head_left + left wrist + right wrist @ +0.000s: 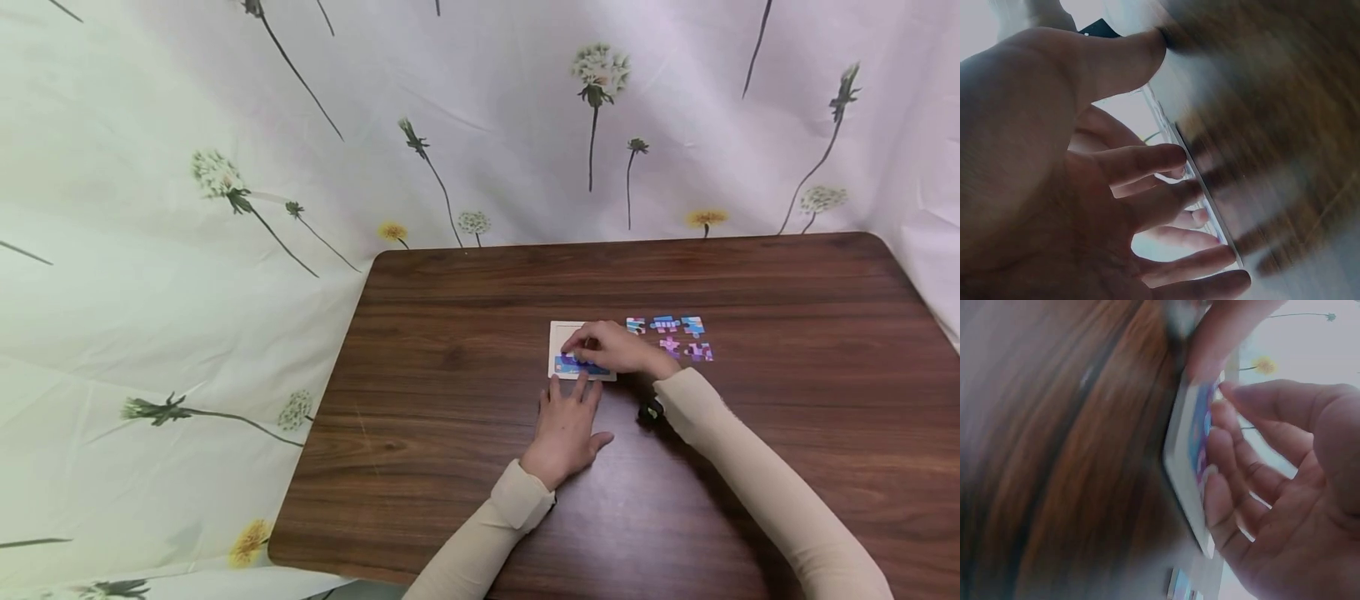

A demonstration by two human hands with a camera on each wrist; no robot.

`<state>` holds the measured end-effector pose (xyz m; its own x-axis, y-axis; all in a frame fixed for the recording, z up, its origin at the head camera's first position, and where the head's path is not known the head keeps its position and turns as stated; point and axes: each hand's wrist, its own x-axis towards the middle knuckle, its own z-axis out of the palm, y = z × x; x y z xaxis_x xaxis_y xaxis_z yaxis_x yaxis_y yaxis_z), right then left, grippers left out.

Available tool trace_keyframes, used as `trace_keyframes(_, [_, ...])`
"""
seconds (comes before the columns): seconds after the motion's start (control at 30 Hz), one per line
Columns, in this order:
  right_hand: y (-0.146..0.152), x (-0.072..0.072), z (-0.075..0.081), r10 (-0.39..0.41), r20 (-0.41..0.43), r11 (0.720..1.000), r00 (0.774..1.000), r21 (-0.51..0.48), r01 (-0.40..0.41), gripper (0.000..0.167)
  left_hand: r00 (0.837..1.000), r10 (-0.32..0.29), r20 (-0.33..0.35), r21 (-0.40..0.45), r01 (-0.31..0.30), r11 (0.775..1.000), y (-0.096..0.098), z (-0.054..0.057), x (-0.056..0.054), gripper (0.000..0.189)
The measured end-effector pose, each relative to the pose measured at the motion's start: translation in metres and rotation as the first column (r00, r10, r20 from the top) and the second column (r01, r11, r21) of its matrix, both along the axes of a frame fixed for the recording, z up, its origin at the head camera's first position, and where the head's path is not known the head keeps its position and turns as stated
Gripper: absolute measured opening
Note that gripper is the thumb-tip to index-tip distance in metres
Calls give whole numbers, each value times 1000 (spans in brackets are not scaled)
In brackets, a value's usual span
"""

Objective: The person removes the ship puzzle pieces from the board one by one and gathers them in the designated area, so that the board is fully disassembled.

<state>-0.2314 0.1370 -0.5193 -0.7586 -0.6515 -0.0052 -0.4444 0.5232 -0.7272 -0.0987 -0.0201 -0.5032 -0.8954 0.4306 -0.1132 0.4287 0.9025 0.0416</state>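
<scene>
A small white-bordered puzzle board lies on the table, with blue and purple puzzle pieces fitted along its near side. Over the board, my right hand bends its fingers down and pinches a purple puzzle piece between thumb and index finger, close above the fitted row. The fingers hide much of that piece. My left hand lies palm down in front, fingers spread and fairly straight, the fingertips against the board's near edge.
Several loose puzzle pieces lie in two rough rows to the right of the board. A small black device sits at the right wrist. Behind the dark wooden table hangs a white cloth printed with dandelions.
</scene>
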Motion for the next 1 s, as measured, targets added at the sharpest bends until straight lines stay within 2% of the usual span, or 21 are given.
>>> trace_keyframes(0.1, [-1, 0, 0, -11, 30, 1000, 999, -9, 11, 21, 1000, -8, -10, -14, 8, 1000, 0, 0, -1, 76])
trace_keyframes(0.3, [-2, -2, -2, -40, -2, 999, 999, -20, 40, 18, 1000, -2, 7, -20, 2, 1000, 2, 0, -1, 76])
trace_keyframes(0.5, [-3, -2, -2, -27, -8, 999, 1000, -31, 27, 18, 1000, 6, 8, -52, -6, 999, 2, 0, 0, 76])
trace_keyframes(0.67, [-4, -1, -3, -37, 19, 999, 999, -37, 37, 17, 1000, 10, 28, -67, -8, 998, 4, -2, -1, 77])
trace_keyframes(1.0, [-6, -3, -3, -57, 68, 997, 996, -57, 60, 17, 999, 14, 43, -59, -11, 998, 4, 0, -3, 77])
